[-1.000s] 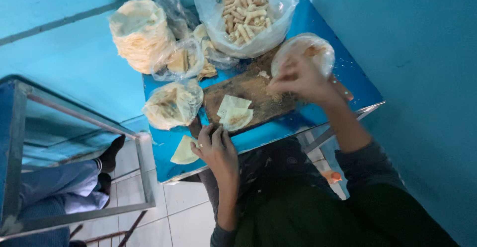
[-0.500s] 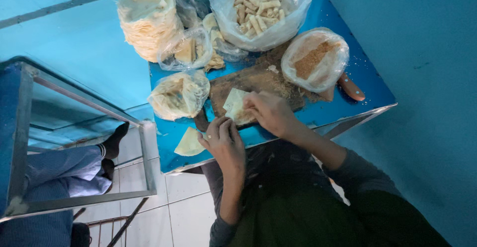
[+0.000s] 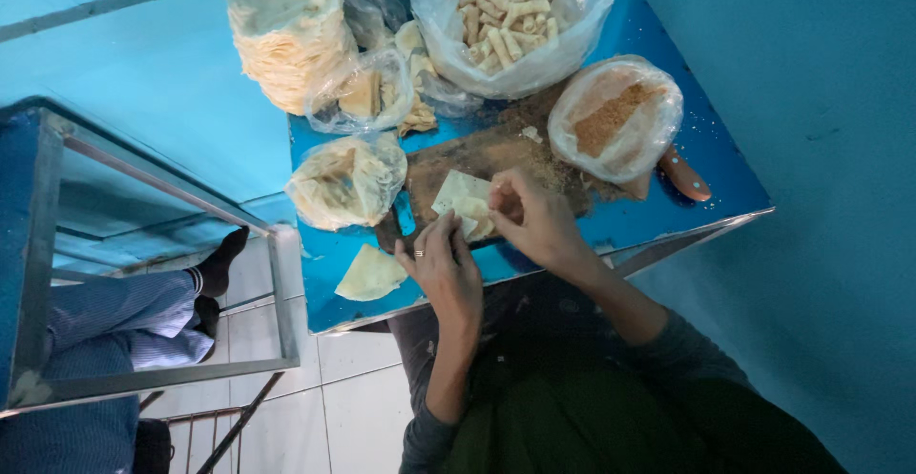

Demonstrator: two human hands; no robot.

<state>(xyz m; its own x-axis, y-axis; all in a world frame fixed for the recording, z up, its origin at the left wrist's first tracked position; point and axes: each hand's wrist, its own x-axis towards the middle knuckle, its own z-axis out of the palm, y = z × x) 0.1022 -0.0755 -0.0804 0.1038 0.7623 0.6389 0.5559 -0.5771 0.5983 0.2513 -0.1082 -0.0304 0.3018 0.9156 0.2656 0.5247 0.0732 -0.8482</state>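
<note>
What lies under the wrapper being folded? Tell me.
The pale wrapper rests on a brown wooden board dusted with crumbs; both hands cover its near edge.

Right hand (image 3: 536, 218) now on wrapper (image 3: 461, 201)

Blue table (image 3: 725, 183), wooden board (image 3: 448, 161), plastic bags (image 3: 520, 64), loose wrapper (image 3: 370, 275)

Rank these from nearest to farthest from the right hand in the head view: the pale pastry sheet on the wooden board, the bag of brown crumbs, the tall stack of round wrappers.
1. Pale pastry sheet on the wooden board, touching the right hand.
2. Clear bag of brown crumbs, up and to the right on the blue table.
3. Tall stack of round wrappers, far top left.
</note>
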